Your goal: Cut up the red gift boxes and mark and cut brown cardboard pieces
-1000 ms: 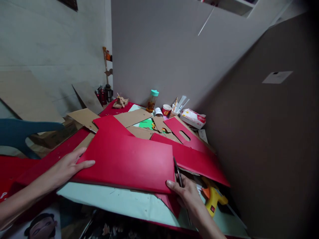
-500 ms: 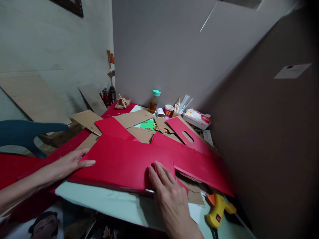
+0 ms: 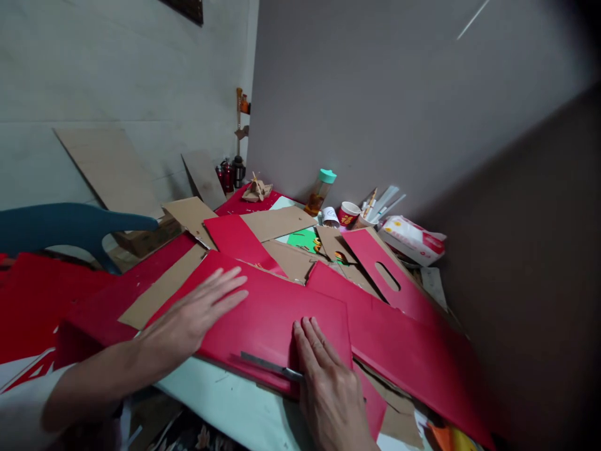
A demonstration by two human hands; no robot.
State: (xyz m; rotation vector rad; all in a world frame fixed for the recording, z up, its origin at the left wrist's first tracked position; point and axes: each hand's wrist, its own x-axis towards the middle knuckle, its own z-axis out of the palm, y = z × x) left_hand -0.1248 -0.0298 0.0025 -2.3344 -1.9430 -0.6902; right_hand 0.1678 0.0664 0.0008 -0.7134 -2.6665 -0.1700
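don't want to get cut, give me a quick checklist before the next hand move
1. Right hand on smooth red rectangular panel: ok, laid flat.
2. Thin grey metal blade pointed away from left hand: not ok, it points toward that side.
3. Right hand gripping the blade's other end: cannot tell, hidden.
4. Left hand pressing the panel: cannot tell, contact unclear.
5. Transparent teal-lidded bottle away from hands: ok, at the back.

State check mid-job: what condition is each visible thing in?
Left hand, open, over near panel; contact unclear.
Right hand, palm down on near panel, fingers extended.
Blade, exposed, jutting from right hand; handle hidden.
Near panel, lying flat.
Slotted panel, slot cut through.
Bottle, lidded, partly filled.
Red cup, upright, open-topped.
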